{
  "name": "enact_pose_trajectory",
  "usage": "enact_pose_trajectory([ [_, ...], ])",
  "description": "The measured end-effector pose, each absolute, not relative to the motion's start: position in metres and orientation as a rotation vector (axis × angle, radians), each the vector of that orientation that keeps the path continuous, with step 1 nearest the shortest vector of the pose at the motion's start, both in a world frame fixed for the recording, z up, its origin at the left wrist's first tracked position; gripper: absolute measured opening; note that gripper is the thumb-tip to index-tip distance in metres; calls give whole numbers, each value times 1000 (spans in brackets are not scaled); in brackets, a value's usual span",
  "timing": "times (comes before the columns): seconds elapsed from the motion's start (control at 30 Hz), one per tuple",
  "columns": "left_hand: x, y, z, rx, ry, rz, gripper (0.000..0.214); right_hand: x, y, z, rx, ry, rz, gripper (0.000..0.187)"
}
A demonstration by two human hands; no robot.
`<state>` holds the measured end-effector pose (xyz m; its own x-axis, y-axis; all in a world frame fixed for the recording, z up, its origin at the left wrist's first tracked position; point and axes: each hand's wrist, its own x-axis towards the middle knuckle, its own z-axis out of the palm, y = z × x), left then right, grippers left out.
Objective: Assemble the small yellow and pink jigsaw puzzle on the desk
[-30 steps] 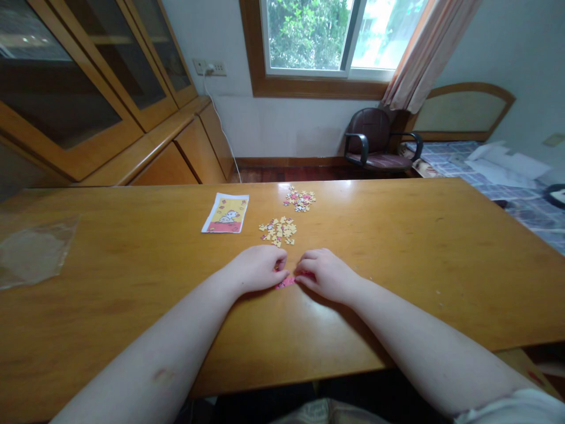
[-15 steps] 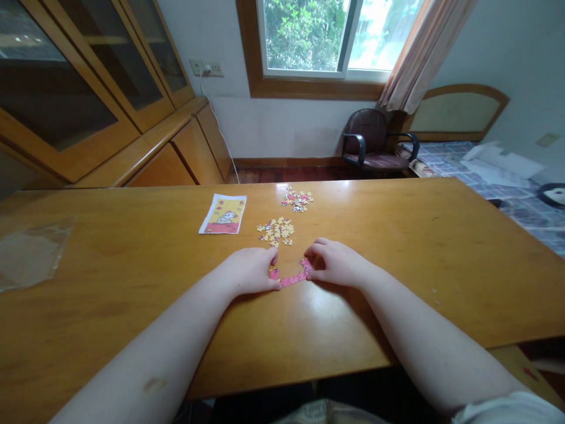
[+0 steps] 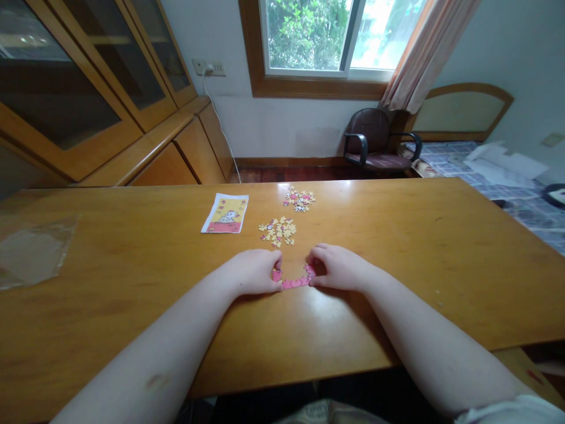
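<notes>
A joined strip of pink jigsaw pieces lies on the table in a shallow U, its two ends turned away from me. My left hand is closed on the left end, thumb at the near corner and fingers curled at the far side. Gripping the right end the same way is my right hand. The fingers partly cover both ends. Just beyond the hands lies a loose pile of mostly yellow jigsaw pieces. Farther back is a second pile of pink, white and yellow pieces.
A printed picture card with a white animal lies left of the piles. At the far left of the wooden table rests a clear plastic bag. A chair stands beyond the table, and a cabinet is at the left.
The right end of the pink strip has come slightly nearer to me with my right hand, so the strip lies more level. Both hands keep their hold.
</notes>
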<state>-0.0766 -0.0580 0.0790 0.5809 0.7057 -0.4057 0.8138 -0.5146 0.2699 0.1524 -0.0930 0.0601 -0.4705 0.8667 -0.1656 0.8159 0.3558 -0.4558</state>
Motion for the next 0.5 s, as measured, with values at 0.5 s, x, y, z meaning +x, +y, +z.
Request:
enact_pose_trajectory([
  [0.5,-78,-62,74,2366,1164,-402,32,147,-100,63,-1484,-2611,754,32],
])
